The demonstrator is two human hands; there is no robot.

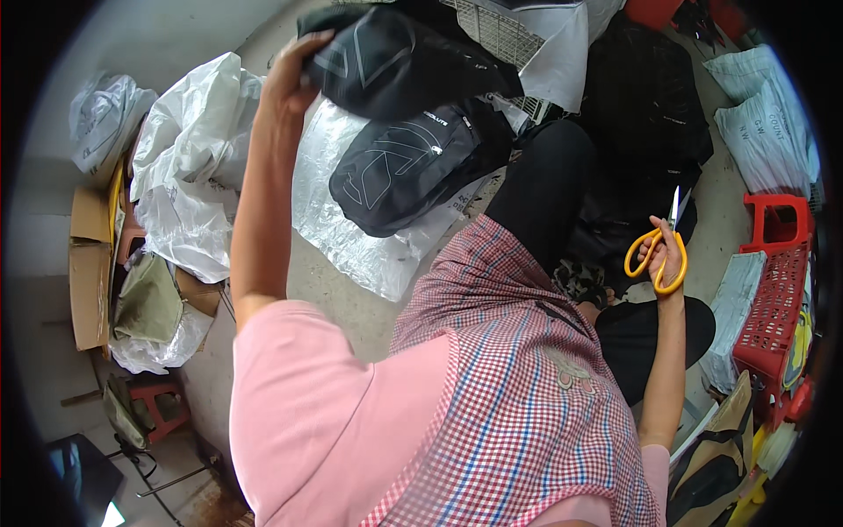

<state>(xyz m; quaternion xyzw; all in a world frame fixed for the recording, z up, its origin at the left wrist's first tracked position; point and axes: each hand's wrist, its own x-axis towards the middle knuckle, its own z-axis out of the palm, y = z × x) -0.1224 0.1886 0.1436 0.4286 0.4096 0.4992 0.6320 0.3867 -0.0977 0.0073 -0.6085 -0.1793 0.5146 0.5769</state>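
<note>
My left hand (297, 70) is closed on the left end of a black backpack (373, 66), which is tilted up and slightly blurred. Under it, a second black bag (413, 171) with pale line patterns lies on a clear plastic sheet (329, 189). My right hand (660, 256) is out to the right, its fingers wrapped round a pair of scissors (670, 272) with yellow loop handles. The metal blades point away from me, just in front of a pile of black backpacks (645, 105).
Crumpled white plastic (189, 149) and a cardboard box (90, 272) stand at the left. A wire basket (500, 39) is at the back. On the right are a red plastic crate (773, 307), a white woven sack (764, 132) and a wrapped pale bundle (736, 307).
</note>
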